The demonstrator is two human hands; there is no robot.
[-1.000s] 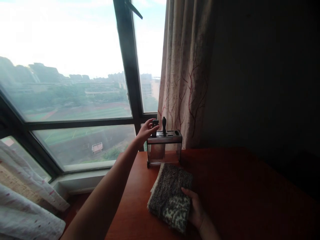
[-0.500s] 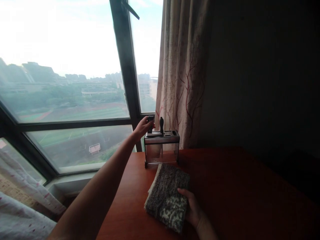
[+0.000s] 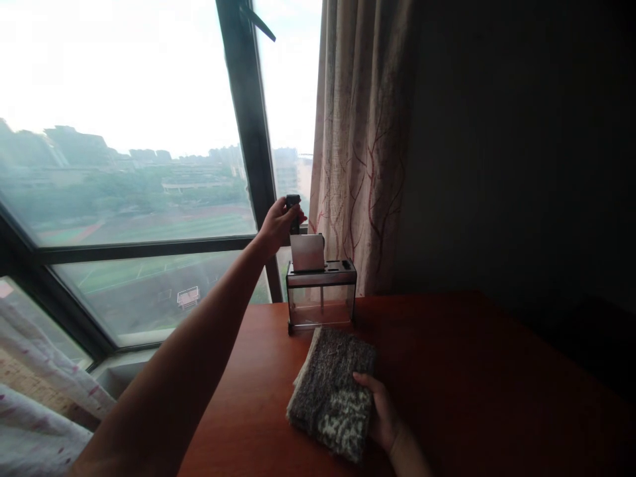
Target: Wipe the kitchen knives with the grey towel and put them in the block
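Note:
My left hand (image 3: 281, 222) is closed around the black handle of a cleaver (image 3: 308, 252). Its broad, pale blade stands upright, with the lower part inside a slot of the knife block (image 3: 322, 279). That block has a metal top with slots and clear sides. Behind the blade, the dark handle of a second tool (image 3: 322, 240) mostly disappears from sight. Closer to me, my right hand (image 3: 381, 411) grips the right edge of a folded grey and white towel (image 3: 334, 391), thumb on top, fingers hidden beneath.
The knife block stands at the far left of a reddish-brown table (image 3: 437, 358). Behind it hang a patterned curtain (image 3: 362, 146) and a large window with a dark frame (image 3: 243, 119). Another light curtain (image 3: 40, 430) fills the lower left corner.
My left hand has risen with the cleaver, and much of the blade now shows above the knife block. My right hand and the towel have hardly moved.

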